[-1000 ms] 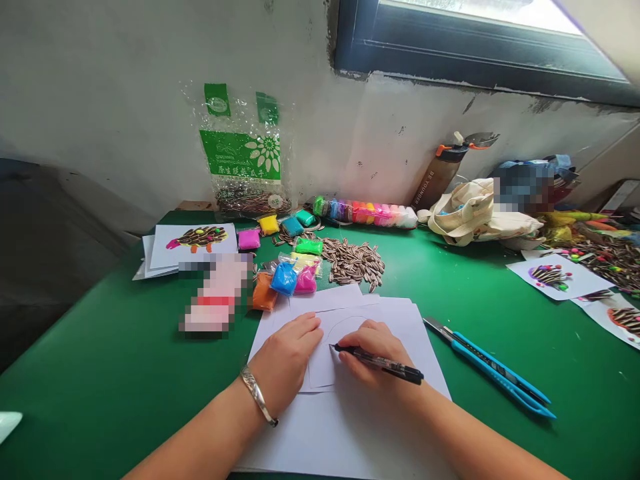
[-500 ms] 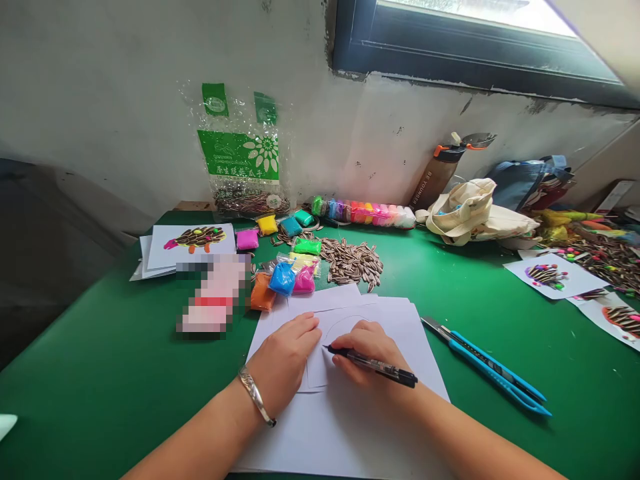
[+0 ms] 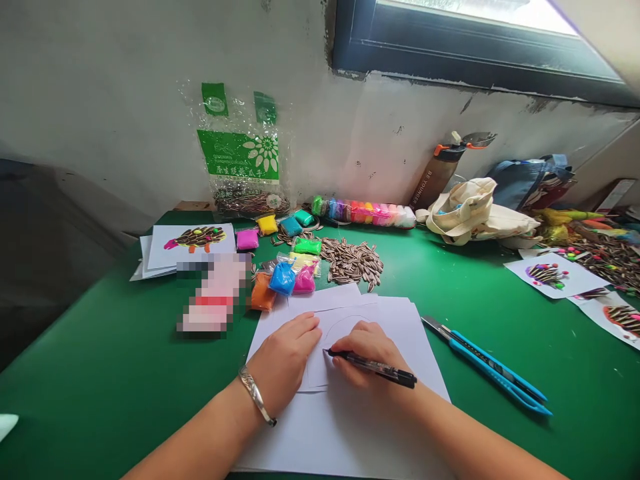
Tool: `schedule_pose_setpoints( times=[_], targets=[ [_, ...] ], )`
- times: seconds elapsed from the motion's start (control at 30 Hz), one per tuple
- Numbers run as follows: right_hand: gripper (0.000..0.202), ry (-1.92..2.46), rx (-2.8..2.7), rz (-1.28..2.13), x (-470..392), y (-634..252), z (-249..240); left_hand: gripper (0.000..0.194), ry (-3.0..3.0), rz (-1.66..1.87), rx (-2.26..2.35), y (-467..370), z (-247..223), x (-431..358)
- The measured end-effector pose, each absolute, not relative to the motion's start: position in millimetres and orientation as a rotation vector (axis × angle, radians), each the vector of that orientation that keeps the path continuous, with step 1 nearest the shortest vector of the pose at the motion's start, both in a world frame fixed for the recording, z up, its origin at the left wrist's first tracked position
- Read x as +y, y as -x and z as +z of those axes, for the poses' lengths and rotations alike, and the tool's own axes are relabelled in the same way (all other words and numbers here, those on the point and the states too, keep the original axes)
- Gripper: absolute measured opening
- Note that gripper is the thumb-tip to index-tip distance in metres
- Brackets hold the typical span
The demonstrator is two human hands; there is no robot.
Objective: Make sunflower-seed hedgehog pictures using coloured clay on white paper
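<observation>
Clearly, a black pen (image 3: 383, 370) is slanting down to a small white sheet (image 3: 317, 373)
The right hand (image 3: 369, 348) is pinching the pen, which is showing a slim, glossy, pale-marked barrel, its tip pointing beside a thin curved line; the left hand (image 3: 284, 353) is lying palm down, fingers close together, by the left edge of the sheet, which is resting flat on larger white papers (image 3: 345, 443) on the green table (image 3: 120, 387)

Scuffed, smudged grey wall (image 3: 125, 100), dark-framed window (image 3: 465, 50) at upper right, wall chipped around it, bright daylight through the glass (image 3: 500, 9), softly glossy green counter (image 3: 100, 373) against the wall, left side dim and shadowed
</observation>
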State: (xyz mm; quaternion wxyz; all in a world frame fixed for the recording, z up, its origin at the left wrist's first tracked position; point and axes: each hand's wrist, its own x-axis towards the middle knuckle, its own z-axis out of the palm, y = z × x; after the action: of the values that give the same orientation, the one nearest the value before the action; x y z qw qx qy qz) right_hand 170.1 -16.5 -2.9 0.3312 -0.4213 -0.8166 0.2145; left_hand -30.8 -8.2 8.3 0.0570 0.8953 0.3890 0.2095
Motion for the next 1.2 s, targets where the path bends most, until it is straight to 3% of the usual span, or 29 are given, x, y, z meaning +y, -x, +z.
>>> schedule_pose_setpoints(
  times=[0.73,0.9,1.07,1.2],
  targets=[
    [0.010,1.296,-2.055,0.640,-18.8,-176.9,1.9,0.038,-2.723,0.662,1.155,29.3,11.3,-7.3],
    [0.008,1.348,-1.955,0.835,-17.0,-184.8,16.9,0.040,-2.737,0.657,1.171,29.6,10.9,-7.5],
    [0.011,1.364,-1.456,1.060,-11.3,-210.0,26.1,0.042,-2.743,0.629,1.192,30.6,10.2,-8.1],
    [0.011,1.432,-1.610,1.134,-20.6,-219.6,24.3,0.041,-2.747,0.639,1.188,31.5,9.7,-7.8]
  ],
)
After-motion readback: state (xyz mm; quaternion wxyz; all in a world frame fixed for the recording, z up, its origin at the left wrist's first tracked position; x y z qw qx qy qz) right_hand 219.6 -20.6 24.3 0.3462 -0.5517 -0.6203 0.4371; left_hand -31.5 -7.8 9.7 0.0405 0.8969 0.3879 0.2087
